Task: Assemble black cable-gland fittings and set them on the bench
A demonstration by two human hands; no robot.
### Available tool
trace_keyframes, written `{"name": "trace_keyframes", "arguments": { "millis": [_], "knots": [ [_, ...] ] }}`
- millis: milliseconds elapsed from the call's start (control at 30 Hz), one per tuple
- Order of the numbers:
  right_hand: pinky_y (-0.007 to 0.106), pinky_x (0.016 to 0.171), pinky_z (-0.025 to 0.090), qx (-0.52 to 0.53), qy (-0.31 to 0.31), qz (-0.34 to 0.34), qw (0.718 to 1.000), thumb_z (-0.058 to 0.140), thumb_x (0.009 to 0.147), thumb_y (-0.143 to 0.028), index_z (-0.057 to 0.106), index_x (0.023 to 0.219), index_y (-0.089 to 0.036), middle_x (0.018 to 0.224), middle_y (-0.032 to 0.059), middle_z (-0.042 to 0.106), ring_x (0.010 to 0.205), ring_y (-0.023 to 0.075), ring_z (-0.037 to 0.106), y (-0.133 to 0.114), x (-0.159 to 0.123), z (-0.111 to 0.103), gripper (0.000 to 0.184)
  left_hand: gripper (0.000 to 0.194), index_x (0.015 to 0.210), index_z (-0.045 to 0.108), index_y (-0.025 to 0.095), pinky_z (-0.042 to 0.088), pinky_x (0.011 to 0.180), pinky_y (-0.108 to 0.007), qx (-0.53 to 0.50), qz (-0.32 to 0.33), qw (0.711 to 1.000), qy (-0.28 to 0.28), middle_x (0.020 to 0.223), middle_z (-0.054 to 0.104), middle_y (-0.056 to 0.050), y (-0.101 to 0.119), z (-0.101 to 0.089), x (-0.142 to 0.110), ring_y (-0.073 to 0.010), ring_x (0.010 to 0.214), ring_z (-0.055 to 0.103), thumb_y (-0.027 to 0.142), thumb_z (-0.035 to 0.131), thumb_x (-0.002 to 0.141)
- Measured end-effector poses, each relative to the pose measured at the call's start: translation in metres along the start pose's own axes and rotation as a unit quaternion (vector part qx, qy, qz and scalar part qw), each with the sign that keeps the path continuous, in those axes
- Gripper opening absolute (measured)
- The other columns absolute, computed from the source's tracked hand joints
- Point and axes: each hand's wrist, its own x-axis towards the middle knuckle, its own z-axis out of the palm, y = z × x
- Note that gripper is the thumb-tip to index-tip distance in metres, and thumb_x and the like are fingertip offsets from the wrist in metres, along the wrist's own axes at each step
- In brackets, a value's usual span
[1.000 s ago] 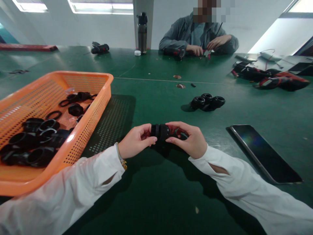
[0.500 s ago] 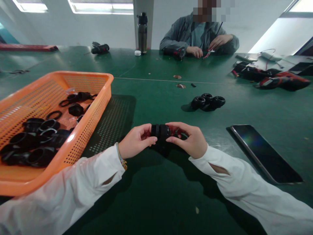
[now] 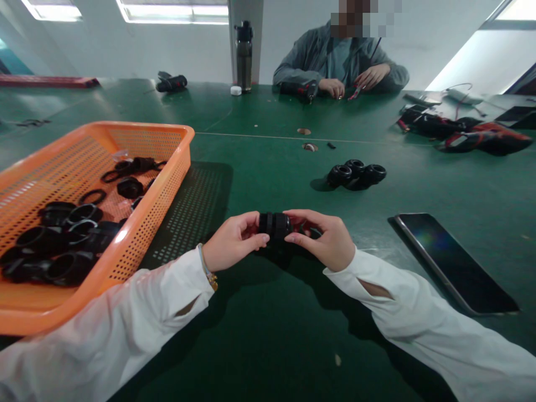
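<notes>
A black cable gland (image 3: 274, 225), ribbed and cylindrical, lies crosswise between my two hands above the green table (image 3: 268, 346). My left hand (image 3: 232, 240) pinches its left end with thumb and fingers. On the other end, the thumb and fingers of my right hand (image 3: 324, 234) are closed; some of those fingertips are hidden behind the part. Farther off to the right, several similar black cable glands (image 3: 355, 174) stand grouped on the table. An orange basket (image 3: 159, 218) to the left holds black rings and other black fittings (image 3: 71, 240).
A smartphone (image 3: 454, 262) lies right of my right forearm. Across the table sits a person (image 3: 310, 56) in a grey jacket, hands on small parts, near a dark bottle (image 3: 244, 58). Black-and-red tools (image 3: 481, 137) lie at the far right. Holes (image 3: 310, 147) pierce the tabletop.
My hands and the cable gland hold nearly the same position. Across the table, the other person's hands have shifted slightly.
</notes>
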Motion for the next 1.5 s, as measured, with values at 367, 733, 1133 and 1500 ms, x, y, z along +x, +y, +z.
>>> {"name": "trace_keyframes", "arguments": {
  "millis": [367, 733, 1133, 1500],
  "knots": [
    [0.025, 0.050, 0.046, -0.011, 0.000, 0.008, 1.000, 0.066, 0.072, -0.034, 0.069, 0.099, -0.018, 0.079, 0.0036, 0.073, 0.052, 0.0118, 0.055, 0.0020, -0.0008, 0.0010, 0.032, 0.010, 0.072, 0.050, 0.015, 0.041, 0.053, -0.020, 0.000, 0.005, 1.000, 0.001, 0.063, 0.052, 0.004, -0.0004, 0.0012, 0.0012, -0.0076, 0.056, 0.049, 0.019, 0.059, 0.070],
    [0.025, 0.051, 0.045, 0.008, -0.019, -0.001, 1.000, 0.067, 0.070, -0.033, 0.068, 0.102, -0.017, 0.080, 0.0043, 0.072, 0.057, 0.0131, 0.057, 0.0009, -0.0016, -0.0009, 0.036, 0.014, 0.072, 0.049, 0.015, 0.040, 0.054, -0.021, 0.000, 0.002, 1.000, 0.001, 0.063, 0.052, 0.004, -0.0024, -0.0007, 0.0004, -0.0088, 0.057, 0.049, 0.023, 0.061, 0.070],
    [0.026, 0.053, 0.048, 0.022, 0.011, -0.001, 1.000, 0.070, 0.066, -0.025, 0.068, 0.100, -0.020, 0.086, 0.0044, 0.070, 0.062, 0.0136, 0.059, 0.0035, -0.0002, 0.0012, 0.035, 0.012, 0.074, 0.051, 0.015, 0.041, 0.054, -0.020, -0.007, 0.006, 1.000, -0.005, 0.064, 0.053, 0.003, -0.0014, -0.0003, 0.0009, -0.0086, 0.059, 0.050, 0.020, 0.060, 0.070],
    [0.027, 0.059, 0.052, 0.022, 0.018, -0.006, 1.000, 0.070, 0.066, -0.025, 0.067, 0.097, -0.020, 0.085, 0.0026, 0.072, 0.069, 0.0164, 0.065, 0.0013, -0.0007, 0.0009, 0.032, 0.014, 0.072, 0.050, 0.015, 0.042, 0.054, -0.021, -0.006, 0.004, 1.000, -0.006, 0.063, 0.053, 0.003, -0.0011, -0.0008, 0.0009, -0.0085, 0.058, 0.050, 0.024, 0.061, 0.071]
  ]
}}
